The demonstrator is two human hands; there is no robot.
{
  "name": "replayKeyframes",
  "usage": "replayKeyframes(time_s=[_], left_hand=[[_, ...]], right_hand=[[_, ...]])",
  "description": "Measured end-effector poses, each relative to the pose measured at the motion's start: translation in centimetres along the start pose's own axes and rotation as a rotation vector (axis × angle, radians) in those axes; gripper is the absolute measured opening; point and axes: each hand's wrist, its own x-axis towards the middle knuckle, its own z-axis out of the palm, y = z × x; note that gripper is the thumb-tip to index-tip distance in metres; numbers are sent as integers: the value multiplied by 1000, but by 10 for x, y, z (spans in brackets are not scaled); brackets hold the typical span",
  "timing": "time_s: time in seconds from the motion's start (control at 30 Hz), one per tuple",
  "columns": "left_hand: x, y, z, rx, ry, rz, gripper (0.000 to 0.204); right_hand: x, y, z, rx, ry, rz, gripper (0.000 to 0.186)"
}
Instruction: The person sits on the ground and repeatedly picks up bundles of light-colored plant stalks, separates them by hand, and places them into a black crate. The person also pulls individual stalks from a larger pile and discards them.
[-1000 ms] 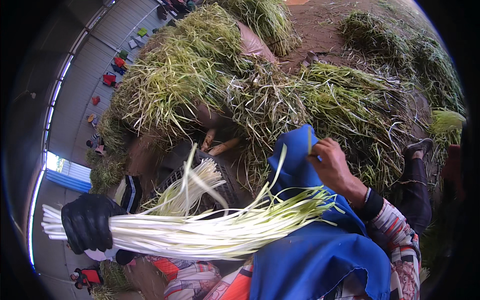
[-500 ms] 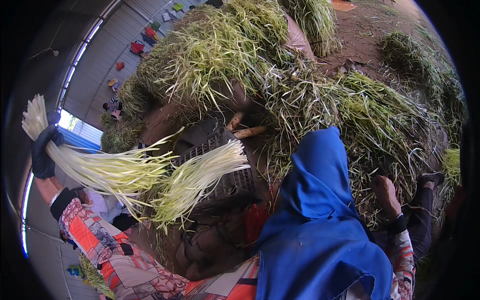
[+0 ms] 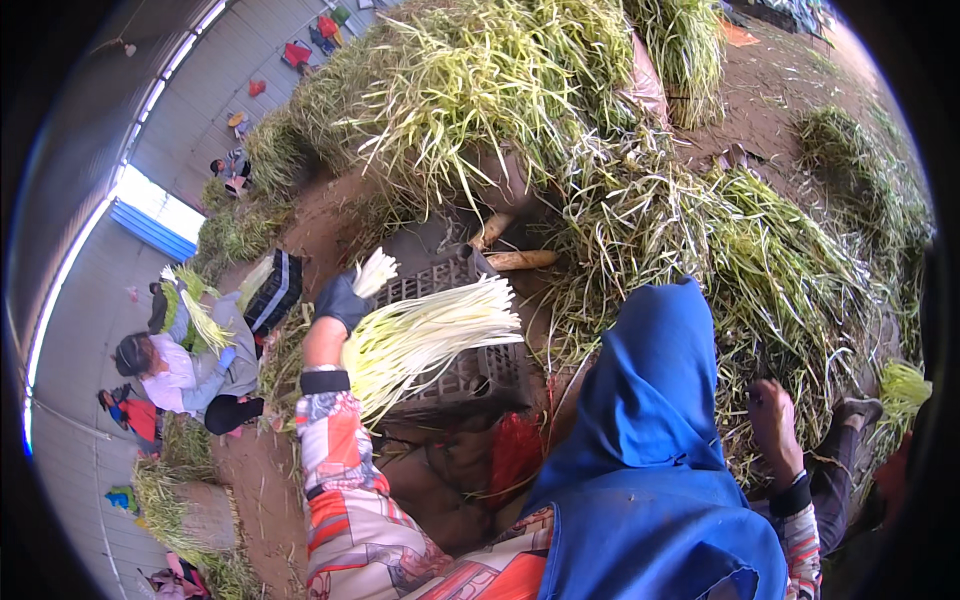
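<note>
My left hand (image 3: 343,302), in a dark glove, is closed round a bunch of pale garlic chives (image 3: 375,272), its white stem ends poking out above the fingers. The rest of that bunch is hidden behind the hand and forearm. Right beside it, a larger bunch of garlic chives (image 3: 440,330) lies across a black plastic crate (image 3: 500,372), white ends to the right. My right hand (image 3: 775,425), bare, is curled closed at the edge of a heap of green leaves (image 3: 740,290). Whatever its fingers may hold is hidden.
Blue cloth (image 3: 640,420) covers my lap. A tall pile of greens (image 3: 490,80) stands ahead, with wooden legs (image 3: 520,260) below it. At left a co-worker (image 3: 180,370) sits handling chives near another black crate (image 3: 275,290). Red plastic (image 3: 513,455) lies beside my crate.
My left hand has swung from the far left to the crate, carrying its bunch beside the one lying there. The view has shifted, uncovering the co-worker. My right hand stays by the heap.
</note>
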Motion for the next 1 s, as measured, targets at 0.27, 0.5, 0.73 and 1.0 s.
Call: replayKeyframes(time_s=[0.27,0.5,0.73,1.0], left_hand=[[-4,-1,32,-125,-12,24,38],[-8,7,18,-173,-61,70,40],[-10,-5,20,-249,-42,160,32],[-10,-17,24,-348,-39,190,33]], right_hand=[[122,-232,12,245,11,-544,6],[156,-359,135,289,-340,-817,14],[164,-381,231,216,-407,-693,20],[167,-394,270,210,-407,-662,17]])
